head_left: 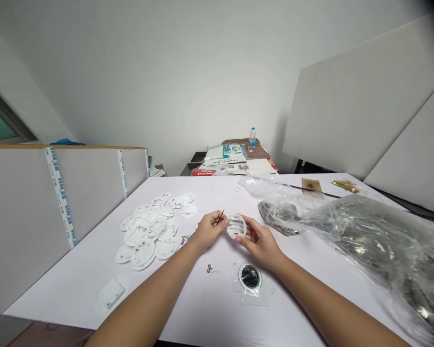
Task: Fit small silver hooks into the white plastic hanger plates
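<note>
My right hand (259, 242) grips a white round plastic housing (236, 227) by its edge, tilted so that its slotted face shows. My left hand (210, 230) is closed at the housing's left side, pinching a thin dark metal rod (221, 218); what kind of tool it is I cannot make out. Small metal pieces (186, 238) lie partly hidden behind my left wrist, and a few more (209, 268) sit nearer to me. Below my right hand, a round black disc with a white rim (250, 276) rests on clear film.
A heap of white plastic housings (144, 229) covers the left of the white table (188, 308). A small white box (112, 292) lies at the front left. Large clear plastic bags (369, 236) of metal parts fill the right side. A water bottle (252, 140) stands behind.
</note>
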